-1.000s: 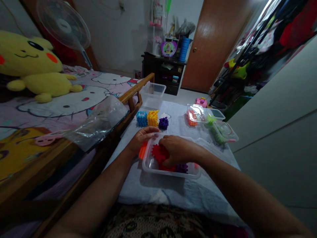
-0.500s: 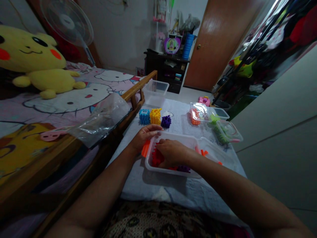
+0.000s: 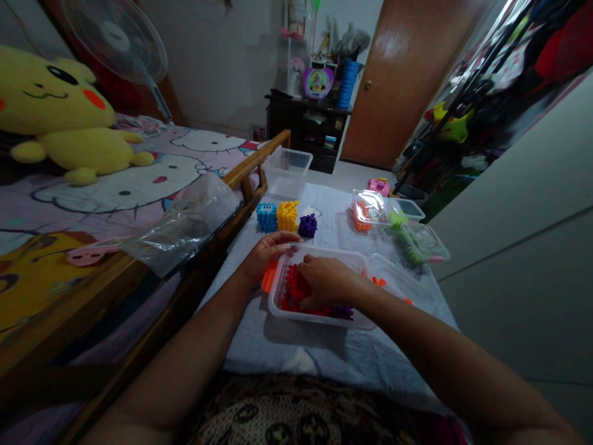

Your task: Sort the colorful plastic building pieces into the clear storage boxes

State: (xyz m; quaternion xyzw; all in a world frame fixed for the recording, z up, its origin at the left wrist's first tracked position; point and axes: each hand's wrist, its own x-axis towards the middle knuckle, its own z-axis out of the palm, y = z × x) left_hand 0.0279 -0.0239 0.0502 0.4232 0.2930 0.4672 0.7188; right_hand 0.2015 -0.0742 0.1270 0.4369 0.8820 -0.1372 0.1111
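A clear plastic container (image 3: 319, 319) sits on the cloth-covered table, with red interlocking toy pieces (image 3: 293, 290) at its left end and purple pieces (image 3: 341, 312) near its front side. My left hand (image 3: 269, 253) grips the container's far left corner, fingers over the rim. Reaching inside, my right hand (image 3: 327, 281) has its fingers closed on the red pieces; its fingertips are partly hidden. An orange piece (image 3: 269, 276) shows just outside the left wall, below my left hand. Behind the container stand blue (image 3: 267, 217), yellow (image 3: 288, 216) and purple blocks (image 3: 307, 225).
At the back right are a lidded box with orange pieces (image 3: 360, 217) and green pieces (image 3: 407, 247) beside a clear lid (image 3: 425, 241). Another clear lid (image 3: 403, 281) lies right of the container. A clear bin (image 3: 290, 170) stands by the wooden bed rail (image 3: 250, 167).
My right hand has shifted slightly within the container, and more of the red pieces shows beside it. My left hand stays at the corner. The whole view has moved a little.
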